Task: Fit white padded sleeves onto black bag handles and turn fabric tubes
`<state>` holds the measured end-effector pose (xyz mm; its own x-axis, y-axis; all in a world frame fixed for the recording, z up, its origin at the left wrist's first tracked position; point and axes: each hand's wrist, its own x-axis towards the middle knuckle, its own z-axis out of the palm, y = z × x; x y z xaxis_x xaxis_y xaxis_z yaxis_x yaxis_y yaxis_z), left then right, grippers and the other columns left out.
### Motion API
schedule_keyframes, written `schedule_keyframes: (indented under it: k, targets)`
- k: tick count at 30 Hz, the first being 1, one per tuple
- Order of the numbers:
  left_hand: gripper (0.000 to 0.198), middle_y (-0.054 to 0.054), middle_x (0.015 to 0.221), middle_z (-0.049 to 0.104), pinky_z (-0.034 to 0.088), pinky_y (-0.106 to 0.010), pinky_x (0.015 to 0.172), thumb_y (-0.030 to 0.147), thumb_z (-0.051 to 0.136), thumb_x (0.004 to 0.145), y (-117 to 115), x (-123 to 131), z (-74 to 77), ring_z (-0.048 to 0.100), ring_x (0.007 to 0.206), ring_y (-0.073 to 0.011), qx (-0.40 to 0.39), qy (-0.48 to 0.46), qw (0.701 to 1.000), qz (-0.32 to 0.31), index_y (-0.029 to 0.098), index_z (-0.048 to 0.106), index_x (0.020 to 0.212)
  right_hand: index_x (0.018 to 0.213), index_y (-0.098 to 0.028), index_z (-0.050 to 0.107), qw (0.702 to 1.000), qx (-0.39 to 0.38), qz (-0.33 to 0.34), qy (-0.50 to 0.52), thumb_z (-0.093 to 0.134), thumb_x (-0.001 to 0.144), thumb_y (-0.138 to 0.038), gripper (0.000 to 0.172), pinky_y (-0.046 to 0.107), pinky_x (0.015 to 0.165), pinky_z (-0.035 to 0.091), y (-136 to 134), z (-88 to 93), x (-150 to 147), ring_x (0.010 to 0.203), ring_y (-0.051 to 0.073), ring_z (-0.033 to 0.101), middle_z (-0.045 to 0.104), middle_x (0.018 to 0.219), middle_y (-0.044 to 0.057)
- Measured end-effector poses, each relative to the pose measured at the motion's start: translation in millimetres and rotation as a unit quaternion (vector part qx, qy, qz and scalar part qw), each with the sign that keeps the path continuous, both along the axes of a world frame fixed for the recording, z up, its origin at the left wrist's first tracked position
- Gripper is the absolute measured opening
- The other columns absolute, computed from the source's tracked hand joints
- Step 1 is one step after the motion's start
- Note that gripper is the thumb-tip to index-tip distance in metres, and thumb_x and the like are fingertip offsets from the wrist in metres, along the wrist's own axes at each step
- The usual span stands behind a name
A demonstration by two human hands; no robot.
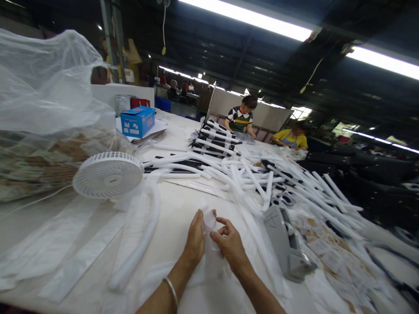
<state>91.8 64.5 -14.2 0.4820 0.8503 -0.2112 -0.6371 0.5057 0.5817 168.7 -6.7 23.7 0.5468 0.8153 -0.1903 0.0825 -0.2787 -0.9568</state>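
Observation:
A thin, translucent plastic bag [209, 221] is held between my two hands above the white table [176, 209]. My left hand [195, 237] is closed round its left side, fingers pointing up. From the right, my right hand [231, 244] pinches the film between thumb and fingers. The lower part of the bag hangs toward me and blurs into the white surface. A white foam-wrapped tube [142, 244] lies left of my hands. To the right stands a grey tape dispenser [281, 240].
A white fan [109, 174] and a large filled clear bag [42, 131] stand at the left, near a blue box [138, 121]. Many white tubes [242, 174] are heaped ahead. Small packets [340, 257] lie at right. Two people [242, 115] work across the table.

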Motion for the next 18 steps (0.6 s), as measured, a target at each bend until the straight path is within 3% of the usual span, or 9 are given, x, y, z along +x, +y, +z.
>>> schedule_keyframes:
  k: [7,9,11,13,15,18]
  targets:
    - [0.043,-0.013,0.097,0.075,0.051,-0.031,0.082,0.037,0.078,0.072,2,-3,-2.7,0.069,0.088,-0.0218,-0.004,0.02,1.0,0.012,0.013,0.063,0.104,0.116,-0.017,0.053,1.0,0.003,0.021,-0.003,0.068,0.067,-0.035,0.055,0.02,0.039,0.033,-4,-5.3,-4,0.043,0.009,0.043,0.046,0.058,-0.01]
    - [0.043,-0.011,0.09,0.076,0.052,-0.03,0.075,0.038,0.076,0.071,6,-3,-4.8,0.069,0.08,-0.0201,-0.029,0.02,0.999,0.013,0.014,0.062,0.103,0.105,-0.016,0.06,0.999,-0.015,0.046,-0.018,0.064,0.074,-0.043,0.041,0.021,0.041,0.035,-4,-8.1,3,0.045,0.009,0.045,0.049,0.057,-0.008]
    - [0.04,-0.01,0.085,0.076,0.052,-0.029,0.071,0.037,0.077,0.07,8,-2,-5.7,0.068,0.073,-0.0184,-0.048,0.02,0.999,0.013,0.014,0.062,0.1,0.089,-0.016,0.064,0.993,-0.049,0.056,-0.096,0.051,0.084,-0.051,0.037,0.023,0.043,0.038,0,-8.2,18,0.046,0.011,0.05,0.055,0.059,-0.004]
    - [0.038,-0.01,0.082,0.076,0.052,-0.028,0.07,0.034,0.077,0.068,10,-1,-5.2,0.068,0.071,-0.0178,-0.057,0.02,0.998,0.013,0.013,0.063,0.096,0.083,-0.018,0.065,0.961,-0.073,0.052,-0.262,0.043,0.09,-0.048,0.038,0.025,0.051,0.045,12,-5.6,38,0.055,0.014,0.058,0.063,0.068,0.001]
    - [0.036,-0.011,0.081,0.076,0.052,-0.028,0.072,0.034,0.077,0.068,10,-1,-3.5,0.069,0.074,-0.0184,-0.059,0.019,0.998,0.014,0.012,0.064,0.094,0.088,-0.019,0.066,0.907,-0.081,0.048,-0.41,0.047,0.09,-0.039,0.028,0.027,0.071,0.049,30,-2.6,59,0.076,0.018,0.064,0.069,0.083,0.004]
    - [0.036,-0.011,0.079,0.075,0.051,-0.028,0.072,0.035,0.077,0.066,10,0,-0.9,0.069,0.075,-0.0186,-0.057,0.021,0.998,0.014,0.012,0.065,0.09,0.1,-0.015,0.067,0.866,-0.112,0.056,-0.484,0.059,0.082,-0.025,0.023,0.033,0.092,0.043,65,-2.7,83,0.103,0.025,0.06,0.068,0.104,0.012]
